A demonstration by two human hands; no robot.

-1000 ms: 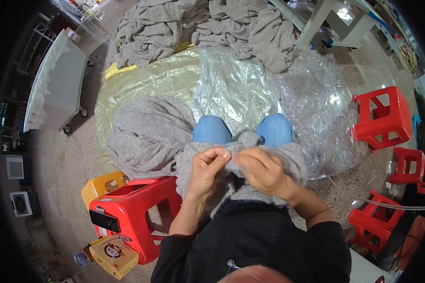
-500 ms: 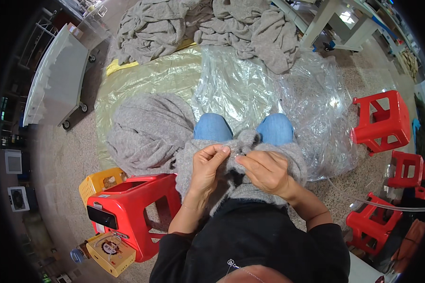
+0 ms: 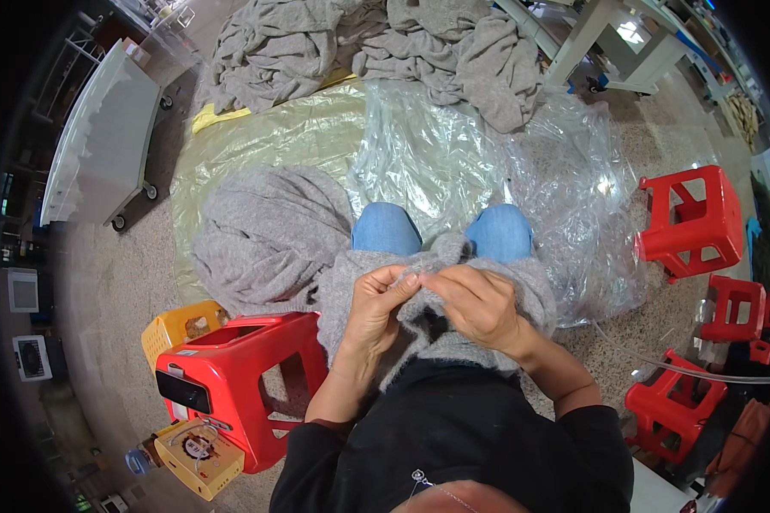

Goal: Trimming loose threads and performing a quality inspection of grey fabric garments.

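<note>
Grey fuzzy knit fabric (image 3: 466,347) lies bunched over my lap, between and below the knees of my jeans. My left hand (image 3: 373,308) pinches an edge of this knit between thumb and forefinger. Right beside it, my right hand (image 3: 482,308) is closed in a pinch, its fingertips meeting the left thumb at the knit. Whatever small thing the right fingertips hold is too small to make out. A big heap of the same grey knit (image 3: 269,231) rests on the floor sheet, against the left side of my lap.
Clear plastic sheeting (image 3: 436,158) covers the floor ahead, with more grey knits (image 3: 274,56) piled beyond. A red stool (image 3: 274,363) with a phone (image 3: 185,392) and a yellow box (image 3: 201,457) stands at my left. More red stools (image 3: 701,218) are to the right; a wheeled white cart (image 3: 103,150) is far left.
My right hand has moved slightly left and up, so its fingertips now meet those of the left hand. The left hand stays nearly in place, still pinching the knit.
</note>
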